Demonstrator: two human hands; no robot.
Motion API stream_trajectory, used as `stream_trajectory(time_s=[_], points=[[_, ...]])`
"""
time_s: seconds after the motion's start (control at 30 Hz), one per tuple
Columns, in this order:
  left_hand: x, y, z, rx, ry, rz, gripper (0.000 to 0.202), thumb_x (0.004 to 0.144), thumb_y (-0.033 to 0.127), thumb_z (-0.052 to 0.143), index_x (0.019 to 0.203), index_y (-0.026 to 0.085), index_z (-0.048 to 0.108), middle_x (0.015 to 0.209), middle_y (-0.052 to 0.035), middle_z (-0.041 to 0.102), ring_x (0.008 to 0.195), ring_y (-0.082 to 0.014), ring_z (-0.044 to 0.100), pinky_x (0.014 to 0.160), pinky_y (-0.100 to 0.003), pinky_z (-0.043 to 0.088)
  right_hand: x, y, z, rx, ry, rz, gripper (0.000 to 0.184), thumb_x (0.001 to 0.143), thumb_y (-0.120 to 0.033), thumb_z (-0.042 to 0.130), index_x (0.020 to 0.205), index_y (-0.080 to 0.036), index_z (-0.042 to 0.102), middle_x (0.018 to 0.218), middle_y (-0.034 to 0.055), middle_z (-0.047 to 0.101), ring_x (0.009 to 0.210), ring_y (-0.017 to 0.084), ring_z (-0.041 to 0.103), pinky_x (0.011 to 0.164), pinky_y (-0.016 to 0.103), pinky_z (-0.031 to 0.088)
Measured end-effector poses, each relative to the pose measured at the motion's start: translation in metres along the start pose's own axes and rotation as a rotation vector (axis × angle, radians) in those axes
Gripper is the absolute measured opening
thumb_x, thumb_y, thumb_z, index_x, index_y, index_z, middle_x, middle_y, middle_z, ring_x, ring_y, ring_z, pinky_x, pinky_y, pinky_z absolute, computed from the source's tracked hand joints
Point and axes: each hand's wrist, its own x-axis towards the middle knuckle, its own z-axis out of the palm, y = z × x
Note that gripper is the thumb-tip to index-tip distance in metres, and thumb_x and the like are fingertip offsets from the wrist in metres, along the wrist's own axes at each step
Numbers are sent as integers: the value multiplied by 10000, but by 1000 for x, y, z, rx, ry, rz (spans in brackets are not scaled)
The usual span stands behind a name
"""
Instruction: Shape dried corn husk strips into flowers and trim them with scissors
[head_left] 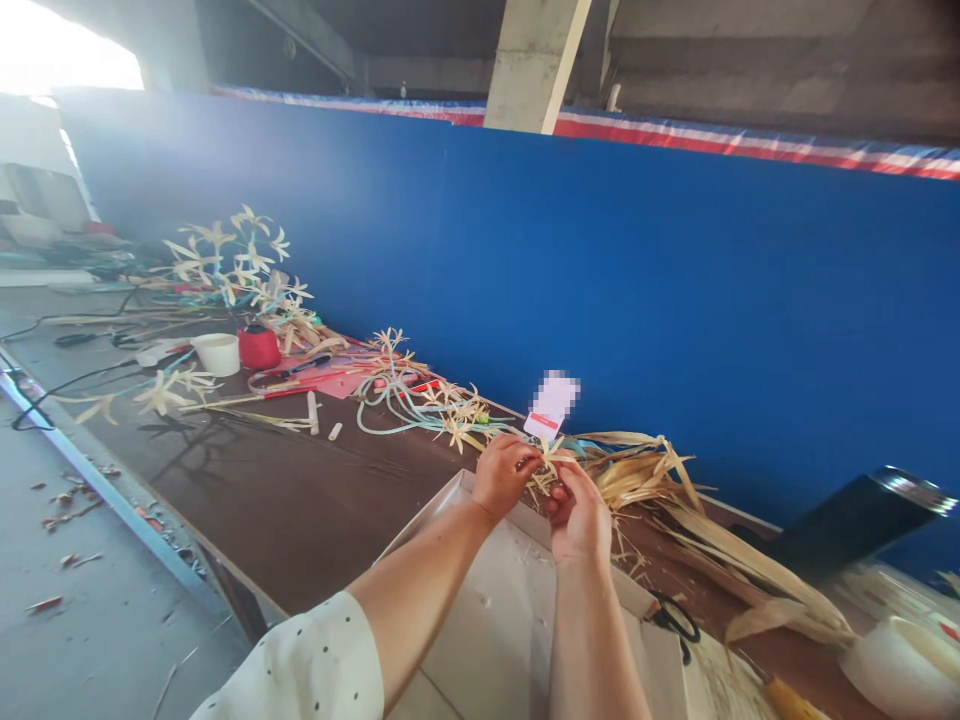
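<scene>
Above the far edge of a shallow pale box [480, 590], both hands meet at a small cream flower with narrow petals [551, 450], apparently made of dried husk. My left hand [504, 478] pinches it from the left, fingers curled together. From the right, my right hand [582, 508] grips it between thumb and fingers, palm turned partly up. The flower's lower part is hidden by the fingers. Just behind the hands lie dried husks [637, 470] and thin husk scraps. More finished husk flowers [459, 415] rest to the left, close to pale blue cords [382, 410].
A white cup [217, 354] and red thread spool [259, 347] stand left, near a tall bunch of husk flowers [240, 255]. Black scissors [679, 615], a tape roll [904, 660] and a dark flask [847, 525] are right. A blue partition [600, 270] borders the table's back.
</scene>
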Motion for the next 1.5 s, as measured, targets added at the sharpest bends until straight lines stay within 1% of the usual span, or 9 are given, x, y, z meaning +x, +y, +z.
stream_trajectory(time_s=[0.1,0.23,0.33,0.87,1.0,1.07,1.2,1.4,1.5], points=[[0,1,-2,4,-35,17,82,772,225,610,769,196,686,801,-35,655,820,-160,555,772,-294,445,-1,0,3,44,40,42,420,538,-305,751,936,-187,682,726,-27,625,448,33,411,354,136,303],[-1,2,-2,5,-60,44,86,776,230,606,781,194,683,802,-38,653,828,-161,557,781,-294,443,-2,1,4,47,92,17,410,529,-284,770,918,-183,688,584,-56,567,435,32,397,364,126,302],[-1,1,-1,-12,-67,47,88,774,239,609,780,191,682,800,-39,655,830,-162,561,781,-294,447,-1,1,3,43,116,0,395,525,-283,773,896,-180,689,552,-61,550,433,31,402,366,122,302],[-3,1,3,-89,-110,-100,103,742,272,648,787,188,690,766,-32,659,759,-143,579,699,-249,466,1,2,3,23,148,-31,341,536,-280,747,856,-179,691,599,-39,583,427,40,405,355,146,301],[-4,1,3,-115,-123,-157,157,742,270,647,871,191,687,803,-34,659,726,-131,584,673,-239,476,0,1,3,38,147,-23,330,532,-274,749,840,-172,689,590,-42,578,422,40,392,356,152,286],[-3,1,4,-135,-114,-144,155,740,257,650,875,194,691,815,-35,664,746,-132,591,689,-239,480,0,1,3,52,142,-13,331,528,-265,753,839,-173,688,591,-46,576,425,37,388,360,148,283],[-3,0,5,-149,-89,-90,87,729,252,664,776,192,704,784,-36,673,788,-142,598,738,-253,481,0,1,3,51,147,-14,350,536,-267,753,866,-174,685,600,-46,572,439,40,399,362,141,288],[-4,-2,7,-144,-68,-84,75,723,241,667,766,194,705,786,-42,671,785,-149,603,744,-267,486,0,-2,3,38,157,7,502,561,-368,740,1026,-207,642,692,-36,605,455,51,455,360,147,332],[-5,-2,7,-146,-96,-58,76,727,234,662,773,194,707,785,-41,669,793,-151,597,750,-268,482,0,-1,4,0,155,11,487,556,-386,748,998,-206,647,622,-57,577,434,46,444,357,141,335]])
